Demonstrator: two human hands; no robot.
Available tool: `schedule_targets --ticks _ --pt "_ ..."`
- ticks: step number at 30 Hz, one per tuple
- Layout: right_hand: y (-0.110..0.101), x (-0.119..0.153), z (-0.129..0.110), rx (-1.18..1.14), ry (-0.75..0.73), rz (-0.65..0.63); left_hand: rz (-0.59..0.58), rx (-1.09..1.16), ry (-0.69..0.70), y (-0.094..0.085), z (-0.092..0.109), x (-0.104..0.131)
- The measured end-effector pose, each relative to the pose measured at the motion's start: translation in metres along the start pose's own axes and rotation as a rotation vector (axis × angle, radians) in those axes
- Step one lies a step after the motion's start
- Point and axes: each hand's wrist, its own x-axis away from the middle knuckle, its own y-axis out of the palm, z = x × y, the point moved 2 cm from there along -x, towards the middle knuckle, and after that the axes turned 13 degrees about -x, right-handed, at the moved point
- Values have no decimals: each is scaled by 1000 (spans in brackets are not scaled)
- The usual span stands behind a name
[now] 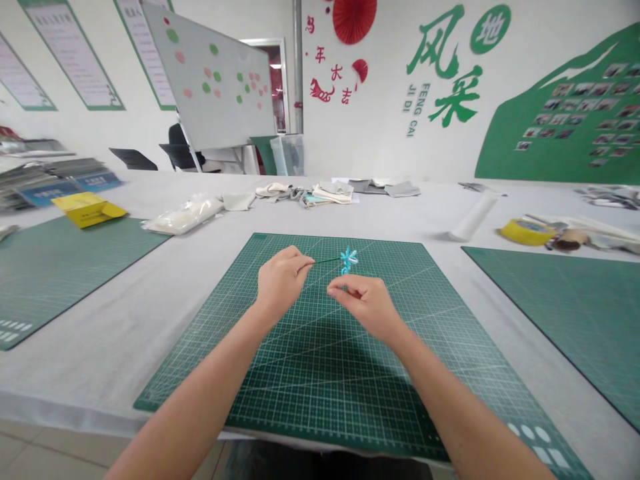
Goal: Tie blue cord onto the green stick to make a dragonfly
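A small light-blue flower [349, 259] sits at the end of a thin dark green stem [327, 261] above the cutting mat. My left hand [283, 280] pinches the stem's other end between thumb and fingertips, holding it roughly level. Just below the flower is my right hand [364, 299], its thumb and forefinger pressed together. A bit of blue curl hangs from the flower towards the right hand's knuckles. Whatever those right fingertips may hold is too small to make out. Under both hands lies the green gridded cutting mat [300, 373].
More cutting mats lie at left [75, 267] and right [575, 300]. A yellow card [89, 209] and a clear plastic bag [185, 213] are at back left. Folded cloths [333, 192] lie at the back. A yellow tape roll [527, 231] sits on the right.
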Motion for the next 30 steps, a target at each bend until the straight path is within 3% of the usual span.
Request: schedule_targets --ticks 9,16,20,25,30 --pt "-12 1 -3 0 -29 186 -34 -153 226 1 5 0" --pt "-31 -3 5 36 -26 351 -137 -148 403 -2 9 -1" --pt "-39 -6 13 70 -10 374 -206 -106 465 -6 12 0" --pt "-45 -10 27 -6 29 352 -311 176 454 -14 17 1" --pt "-44 -14 50 -268 181 297 -416 572 311 -19 19 0"
